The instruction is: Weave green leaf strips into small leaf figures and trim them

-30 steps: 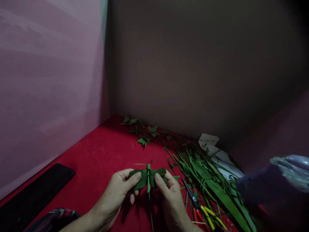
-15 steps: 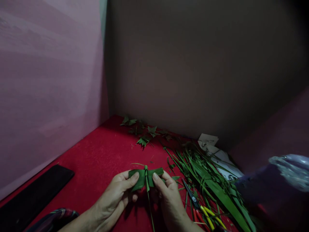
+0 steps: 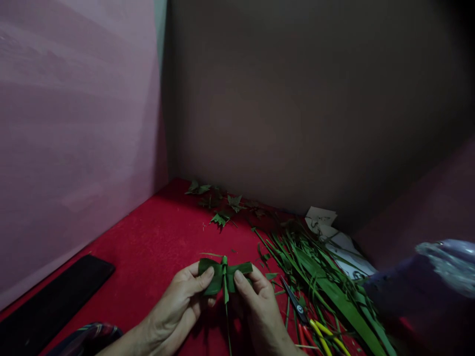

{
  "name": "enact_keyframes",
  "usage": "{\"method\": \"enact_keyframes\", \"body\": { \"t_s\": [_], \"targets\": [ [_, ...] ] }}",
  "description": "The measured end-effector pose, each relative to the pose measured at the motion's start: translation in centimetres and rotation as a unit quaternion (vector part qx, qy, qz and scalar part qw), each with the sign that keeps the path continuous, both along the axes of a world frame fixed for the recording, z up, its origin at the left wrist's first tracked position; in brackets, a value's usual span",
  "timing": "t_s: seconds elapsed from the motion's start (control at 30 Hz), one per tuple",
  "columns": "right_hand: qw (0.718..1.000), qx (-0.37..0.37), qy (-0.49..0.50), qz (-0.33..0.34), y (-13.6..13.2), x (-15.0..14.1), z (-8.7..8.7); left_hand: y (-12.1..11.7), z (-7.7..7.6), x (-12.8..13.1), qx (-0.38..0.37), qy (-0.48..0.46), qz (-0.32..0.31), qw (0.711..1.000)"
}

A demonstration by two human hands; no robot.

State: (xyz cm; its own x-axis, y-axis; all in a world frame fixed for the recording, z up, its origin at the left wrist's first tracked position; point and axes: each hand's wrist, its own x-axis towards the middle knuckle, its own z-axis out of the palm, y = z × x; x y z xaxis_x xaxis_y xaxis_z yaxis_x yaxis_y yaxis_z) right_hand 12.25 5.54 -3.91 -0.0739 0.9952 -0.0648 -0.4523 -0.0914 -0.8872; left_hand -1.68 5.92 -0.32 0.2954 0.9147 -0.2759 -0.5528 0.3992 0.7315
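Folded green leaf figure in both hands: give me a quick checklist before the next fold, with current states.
1. Left hand grip on the folded green leaf figure: thumb pressed on its left wing, ok.
2. Right hand grip: thumb on the right wing, ok.
3. Centre knot tight: cannot tell, too dark.
4. Black-handled scissors apart from both hands, lying beside the right hand: ok.
5. Pile of long green leaf strips within view at right: ok.
6. Red table covering bare in front of the hands: ok.
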Motion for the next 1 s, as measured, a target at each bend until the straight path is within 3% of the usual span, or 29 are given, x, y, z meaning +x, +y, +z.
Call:
{"method": "enact_keyframes", "body": {
  "t_s": [0.4,0.57,0.73,1.0],
  "targets": [
    [1.000,0.023,-0.006,0.002,-0.4,-0.2,-0.1,-0.4,0.3,0.2,-0.005,-0.019,-0.024,1.000],
    [0.999,0.011,-0.038,0.000,-1.0,-0.4,0.7,-0.3,-0.2,0.5,-0.008,-0.023,-0.024,0.999],
    [0.998,0.018,-0.053,0.013,-1.4,-0.5,1.4,-0.3,-0.2,0.9,-0.005,-0.005,-0.001,1.000],
    [0.998,0.024,-0.056,0.023,-1.4,-0.7,0.9,-1.0,0.1,1.3,-0.036,0.008,0.035,0.999]
  ]
}}
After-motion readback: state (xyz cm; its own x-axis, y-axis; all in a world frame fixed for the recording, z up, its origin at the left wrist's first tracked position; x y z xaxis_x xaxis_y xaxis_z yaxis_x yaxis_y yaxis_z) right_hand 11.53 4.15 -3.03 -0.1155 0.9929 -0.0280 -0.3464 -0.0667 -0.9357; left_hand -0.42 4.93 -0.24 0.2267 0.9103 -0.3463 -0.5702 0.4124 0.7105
